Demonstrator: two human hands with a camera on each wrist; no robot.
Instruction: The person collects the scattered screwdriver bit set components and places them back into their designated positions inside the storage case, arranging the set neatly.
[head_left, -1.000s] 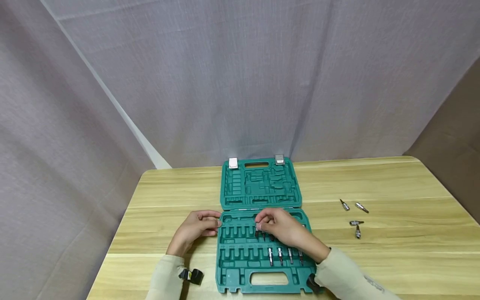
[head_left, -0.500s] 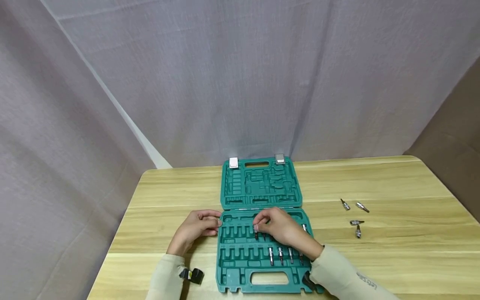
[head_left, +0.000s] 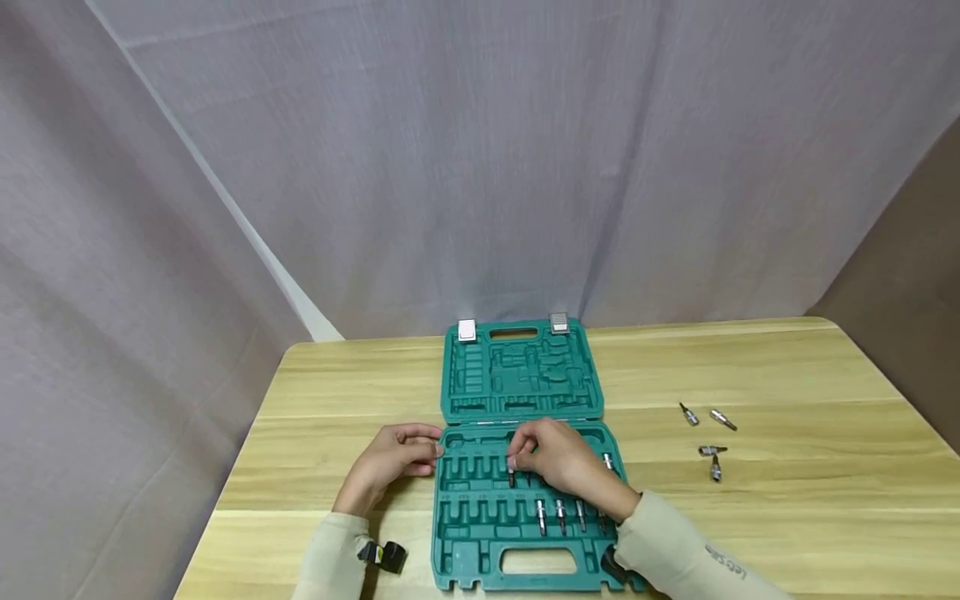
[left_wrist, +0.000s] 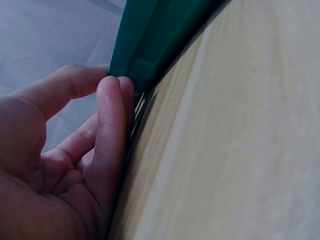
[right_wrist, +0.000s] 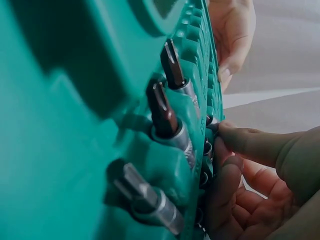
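The left hand (head_left: 390, 463) rests at nine o'clock, fingers loosely curled, fingertips pressing sideways. The right hand (head_left: 558, 462) reaches toward twelve, fingers bent downward, pinching; both forearms are sleeved.

small print on right sleeve (head_left: 723, 561), illegible
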